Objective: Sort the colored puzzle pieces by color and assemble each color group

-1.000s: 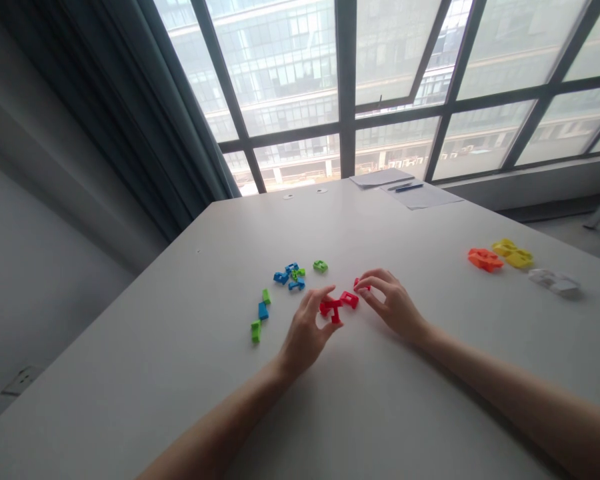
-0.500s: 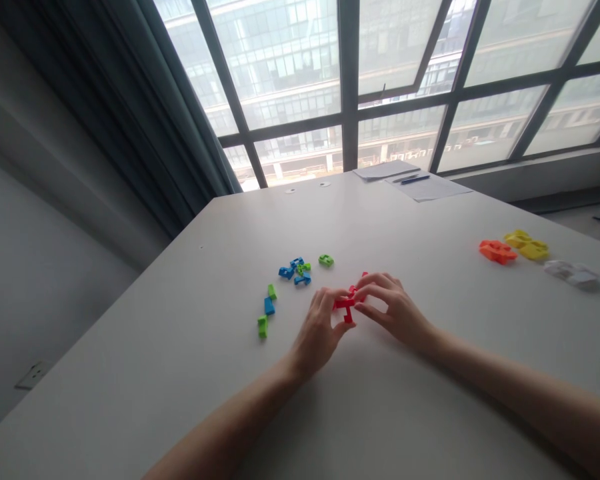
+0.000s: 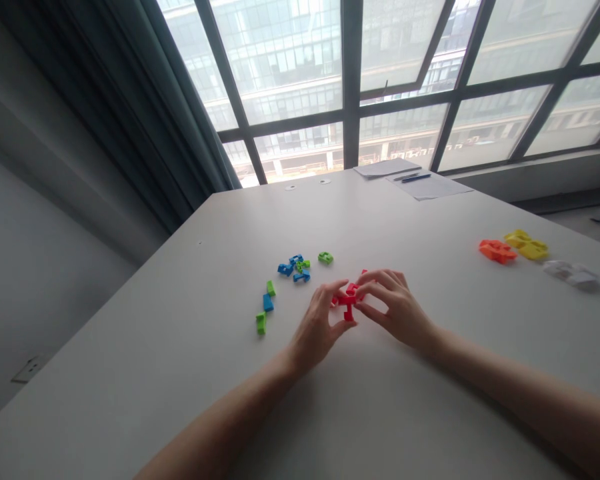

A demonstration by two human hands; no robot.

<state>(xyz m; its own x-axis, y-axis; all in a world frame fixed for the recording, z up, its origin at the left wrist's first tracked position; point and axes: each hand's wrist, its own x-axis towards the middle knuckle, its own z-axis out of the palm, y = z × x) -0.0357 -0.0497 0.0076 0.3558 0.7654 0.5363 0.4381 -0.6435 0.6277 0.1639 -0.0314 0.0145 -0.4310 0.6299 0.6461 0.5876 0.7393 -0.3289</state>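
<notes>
Between my two hands are several red plastic pieces (image 3: 349, 301), apparently toy building blocks, low over the white table. My left hand (image 3: 323, 320) curls round them from the left, its thumb at the lower end of the T-shaped part. From the other side my right hand (image 3: 387, 303) pinches the red pieces with bent fingers, which cover part of them. How the red pieces join is too small to make out. Beyond my left hand lie blue pieces (image 3: 285, 269) and a green piece (image 3: 325, 257) of similar build.
Left of my hands, a green piece (image 3: 261, 323) and a blue piece (image 3: 268, 303) form part of a short row. Orange pieces (image 3: 497, 251), yellow pieces (image 3: 533, 249) and white pieces (image 3: 573, 274) lie at the right. Papers (image 3: 433, 187) and a pen (image 3: 416, 178) rest near the window.
The fingers of my left hand have lifted slightly off the top of the red pieces, showing more of them. Both hands stay in nearly the same place; the view has shifted a little.
</notes>
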